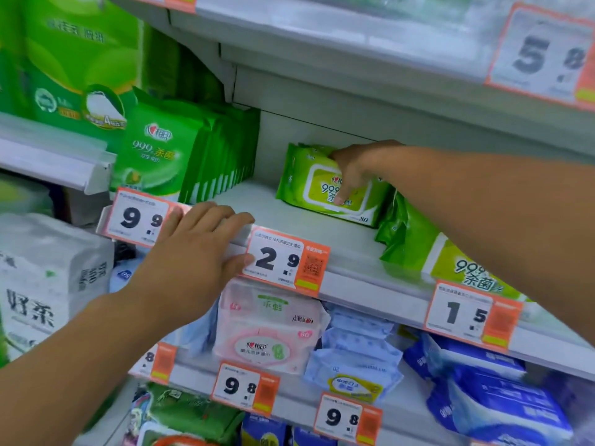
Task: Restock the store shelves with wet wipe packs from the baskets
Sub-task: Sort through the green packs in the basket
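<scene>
A light green wet wipe pack (309, 185) stands tilted against the back of the middle shelf (289, 217). My right hand (357, 169) reaches in from the right and grips this pack along its top edge, thumb on its front label. My left hand (199, 246) rests on the shelf's front rail, fingers straight over the edge between two price tags, holding nothing. More light green packs (415, 243) lie under my right forearm. A row of darker green wipe packs (180, 152) stands at the shelf's left end.
Price tags hang on the rail: 9.9 (138, 217), 2.9 (283, 259), 1.5 (470, 313). The shelf below holds pink (267, 329) and blue (354, 355) wipe packs. Green tissue bundles (70, 59) fill the upper left, a white bundle (48, 281) the left. Another shelf overhangs closely above.
</scene>
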`<control>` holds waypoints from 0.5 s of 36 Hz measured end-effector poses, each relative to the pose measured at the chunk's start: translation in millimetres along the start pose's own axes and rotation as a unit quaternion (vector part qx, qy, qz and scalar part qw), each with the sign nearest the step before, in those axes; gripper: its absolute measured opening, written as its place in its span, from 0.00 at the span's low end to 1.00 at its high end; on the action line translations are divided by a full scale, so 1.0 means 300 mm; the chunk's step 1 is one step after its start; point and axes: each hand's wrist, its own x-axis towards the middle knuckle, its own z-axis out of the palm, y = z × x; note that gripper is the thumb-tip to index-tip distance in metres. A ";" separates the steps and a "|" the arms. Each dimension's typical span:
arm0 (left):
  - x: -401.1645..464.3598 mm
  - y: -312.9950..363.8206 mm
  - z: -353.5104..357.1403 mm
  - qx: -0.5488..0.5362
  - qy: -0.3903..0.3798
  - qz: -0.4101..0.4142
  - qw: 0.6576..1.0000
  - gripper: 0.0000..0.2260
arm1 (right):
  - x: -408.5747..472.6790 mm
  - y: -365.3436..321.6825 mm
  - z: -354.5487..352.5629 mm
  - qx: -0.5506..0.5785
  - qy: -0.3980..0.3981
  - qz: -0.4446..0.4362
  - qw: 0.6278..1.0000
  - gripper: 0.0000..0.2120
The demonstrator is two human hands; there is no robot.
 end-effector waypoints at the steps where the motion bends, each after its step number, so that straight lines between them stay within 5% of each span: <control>1: 0.000 0.001 0.002 -0.001 0.001 0.001 1.000 0.26 | -0.002 -0.006 -0.001 -0.015 -0.002 0.006 1.000 0.48; 8: -0.015 0.013 -0.002 -0.005 0.006 -0.017 1.000 0.27 | -0.045 -0.029 -0.007 -0.016 -0.015 0.035 0.999 0.49; 12: -0.032 0.035 -0.015 -0.013 -0.020 -0.024 0.999 0.32 | -0.102 -0.009 0.009 0.002 -0.001 0.056 0.998 0.42; 15: -0.087 0.063 -0.014 -0.004 0.016 0.004 1.000 0.33 | -0.193 -0.028 0.004 0.003 0.049 0.054 0.997 0.30; 18: -0.181 0.109 0.012 0.018 0.096 0.112 0.989 0.22 | -0.398 -0.111 0.047 0.079 0.198 -0.006 0.977 0.23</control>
